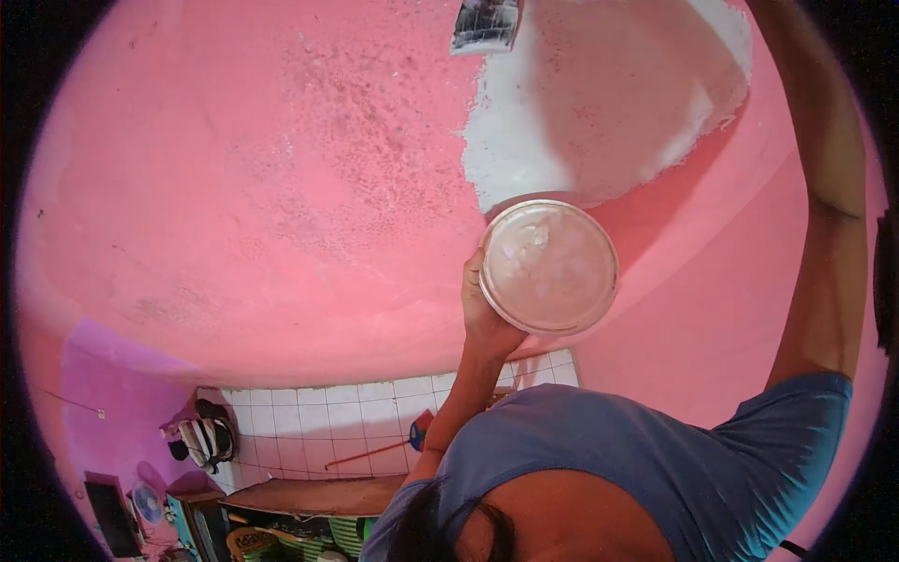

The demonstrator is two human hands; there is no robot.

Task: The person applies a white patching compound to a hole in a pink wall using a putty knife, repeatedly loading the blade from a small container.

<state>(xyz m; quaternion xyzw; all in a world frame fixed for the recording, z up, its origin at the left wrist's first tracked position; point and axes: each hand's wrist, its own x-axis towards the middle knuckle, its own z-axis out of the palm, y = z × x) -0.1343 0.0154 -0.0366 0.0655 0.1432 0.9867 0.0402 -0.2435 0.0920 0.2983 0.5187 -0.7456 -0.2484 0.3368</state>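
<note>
My left hand (481, 309) grips the side of a round white tub (609, 239) and holds it up in front of my chest. Thick whitish paint or paste (548, 267) shows inside, with a lump near the far side. Part of the hand is hidden under the tub. My right arm (829, 197) is raised along the right side; its hand lies beyond the upper edge. Beyond the tub, a ragged white coated patch (506, 140) covers part of the pink wall (375, 225). A dark, white-smeared rectangular piece (485, 26) sits at the patch's upper left; its kind is unclear.
Dark speckles and rough spots mark the pink wall left of the patch. Below are a white tiled floor (309, 421), a red-handled tool with a blue head (419, 433), a brown-topped cabinet (318, 495), hanging clothes or bags (206, 440) and a fan (147, 503).
</note>
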